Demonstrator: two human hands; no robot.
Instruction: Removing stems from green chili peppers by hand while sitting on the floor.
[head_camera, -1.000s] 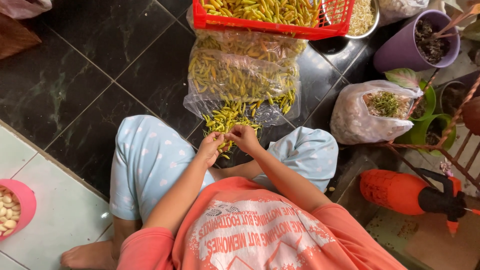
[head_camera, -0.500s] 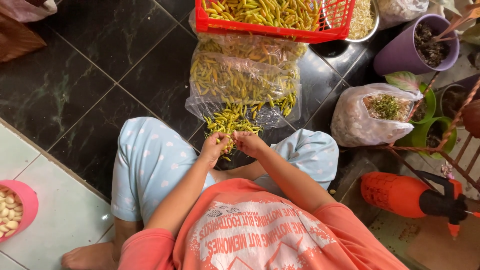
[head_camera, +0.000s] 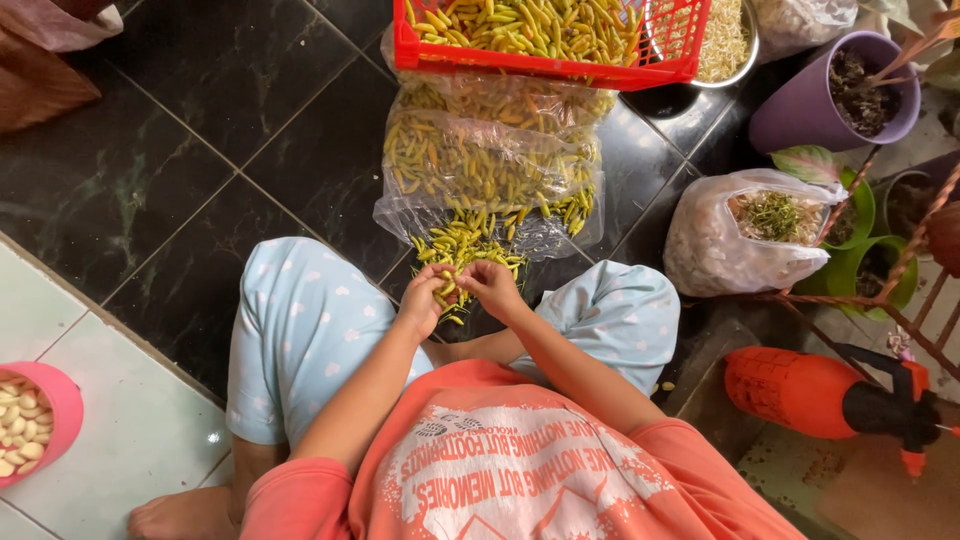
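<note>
Left hand (head_camera: 425, 298) & right hand (head_camera: 492, 285) met fingertip-to-fingertip, both pinched on one small chilli (head_camera: 452, 287); chilli pile (head_camera: 465, 243) lay just beyond.

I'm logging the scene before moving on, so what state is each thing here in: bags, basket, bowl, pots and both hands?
Clear chilli bag: lying flat, mouth open, chillies spilling out.
Red basket: filled with chillies.
White bag: open, green stems on top.
Pink bowl: holds pale peeled cloves.
Purple pot: upright, soil inside.
Orange sprayer: lying on its side.
Left hand: fingers pinched on a chilli.
Right hand: pinched on the same chilli.
</note>
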